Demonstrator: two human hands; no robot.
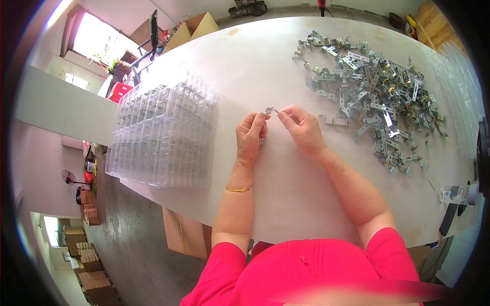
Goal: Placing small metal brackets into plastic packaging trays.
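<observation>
My left hand (250, 135) and my right hand (302, 127) meet over the middle of the white table (286, 194). Together they pinch a small metal part (269, 110) between their fingertips. The left fingers grip one end, the right thumb and forefinger hold a thin piece at the other end. A single metal bracket (333, 120) lies on the table just right of my right hand. A gold bangle (238, 189) circles my left wrist.
A big heap of metal brackets and brass-coloured pieces (377, 97) covers the table's right side. Stacked clear plastic compartment trays (163, 132) stand at the left edge. Cardboard boxes (186, 237) sit under the table. A tape dispenser (457, 196) rests at the right edge.
</observation>
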